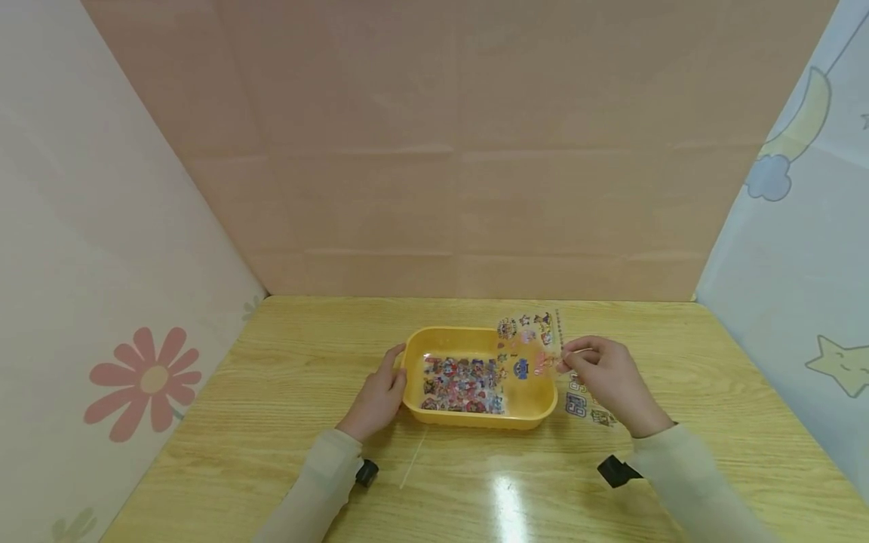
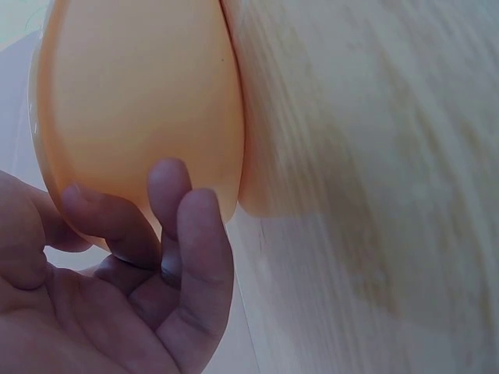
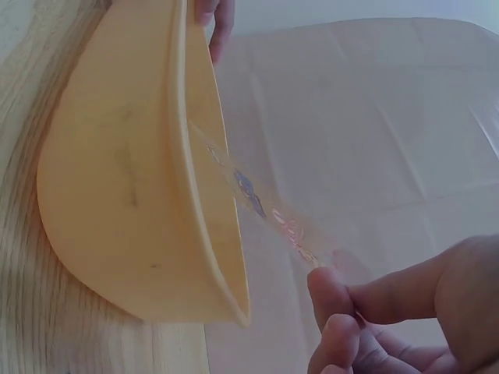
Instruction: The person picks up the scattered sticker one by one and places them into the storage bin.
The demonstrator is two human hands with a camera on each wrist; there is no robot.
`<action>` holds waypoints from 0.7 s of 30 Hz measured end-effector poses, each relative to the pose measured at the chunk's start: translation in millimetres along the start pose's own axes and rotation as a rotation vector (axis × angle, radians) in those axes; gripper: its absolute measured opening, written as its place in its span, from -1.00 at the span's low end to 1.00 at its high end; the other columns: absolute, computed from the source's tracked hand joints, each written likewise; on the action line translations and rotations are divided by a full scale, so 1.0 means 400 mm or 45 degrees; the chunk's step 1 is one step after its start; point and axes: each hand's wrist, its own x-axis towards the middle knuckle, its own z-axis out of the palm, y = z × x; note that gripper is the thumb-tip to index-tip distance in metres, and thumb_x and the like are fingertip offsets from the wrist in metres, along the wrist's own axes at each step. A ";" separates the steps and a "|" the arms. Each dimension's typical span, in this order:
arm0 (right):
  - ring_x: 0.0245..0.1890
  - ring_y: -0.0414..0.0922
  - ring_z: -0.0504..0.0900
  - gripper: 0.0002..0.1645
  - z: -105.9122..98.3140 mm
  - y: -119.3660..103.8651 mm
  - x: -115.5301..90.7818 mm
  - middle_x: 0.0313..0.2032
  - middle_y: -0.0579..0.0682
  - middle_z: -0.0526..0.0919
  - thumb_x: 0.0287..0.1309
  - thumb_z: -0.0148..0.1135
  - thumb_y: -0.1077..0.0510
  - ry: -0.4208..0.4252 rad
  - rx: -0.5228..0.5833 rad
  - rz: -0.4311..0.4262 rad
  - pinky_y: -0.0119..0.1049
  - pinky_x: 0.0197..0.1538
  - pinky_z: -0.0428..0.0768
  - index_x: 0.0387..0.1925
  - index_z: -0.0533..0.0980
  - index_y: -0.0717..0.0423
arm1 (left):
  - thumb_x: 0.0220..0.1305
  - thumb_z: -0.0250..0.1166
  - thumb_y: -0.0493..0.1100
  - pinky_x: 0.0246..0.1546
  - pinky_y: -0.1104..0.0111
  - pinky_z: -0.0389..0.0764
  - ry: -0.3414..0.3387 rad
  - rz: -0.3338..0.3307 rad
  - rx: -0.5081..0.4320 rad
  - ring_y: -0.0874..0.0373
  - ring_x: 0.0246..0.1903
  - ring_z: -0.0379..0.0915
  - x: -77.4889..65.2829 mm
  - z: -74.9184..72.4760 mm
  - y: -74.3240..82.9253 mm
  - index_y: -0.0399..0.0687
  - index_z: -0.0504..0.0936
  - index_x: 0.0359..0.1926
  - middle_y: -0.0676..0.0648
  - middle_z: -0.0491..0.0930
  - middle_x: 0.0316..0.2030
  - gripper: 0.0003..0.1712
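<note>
A shallow yellow plastic basin (image 1: 475,419) stands on the wooden table. My left hand (image 1: 377,396) grips its left end; in the left wrist view the curled fingers (image 2: 204,241) lie against the outer wall. Between thumb and fingertips my right hand (image 1: 614,381) pinches the edge of a clear sticker sheet (image 1: 521,368). That sheet slants over the basin's right side, its lower end inside the rim, as the right wrist view shows. Colourful sticker sheets (image 1: 458,386) lie on the basin's floor.
Another clear sticker sheet (image 1: 575,405) lies on the table right of the basin, partly hidden by my right hand. A thin pale strip (image 1: 413,460) lies in front of the basin. A pinkish back wall (image 1: 462,188) and printed side walls enclose the table (image 1: 305,339).
</note>
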 end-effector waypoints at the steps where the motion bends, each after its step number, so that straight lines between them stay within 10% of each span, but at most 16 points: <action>1: -0.28 -0.04 0.64 -0.62 0.004 -0.001 0.001 -0.22 0.08 0.76 0.48 0.05 0.10 -0.009 -0.001 -0.008 -0.25 -0.28 0.61 0.11 0.48 0.31 | 0.61 -0.13 -0.14 -0.62 0.34 0.42 0.000 0.000 -0.001 0.17 -0.68 0.34 0.000 0.000 0.001 -0.06 0.02 0.56 -0.03 0.47 -0.57 -0.41; 21: -0.44 -0.07 0.60 -0.71 0.075 -0.037 0.008 -0.32 0.00 0.77 0.40 0.06 0.20 -0.180 -0.003 -0.059 -0.22 -0.38 0.55 0.04 0.54 0.27 | 0.61 -0.13 -0.14 -0.61 0.34 0.43 0.000 -0.008 -0.007 0.17 -0.67 0.33 -0.001 0.000 0.001 -0.03 0.02 0.56 -0.05 0.48 -0.56 -0.41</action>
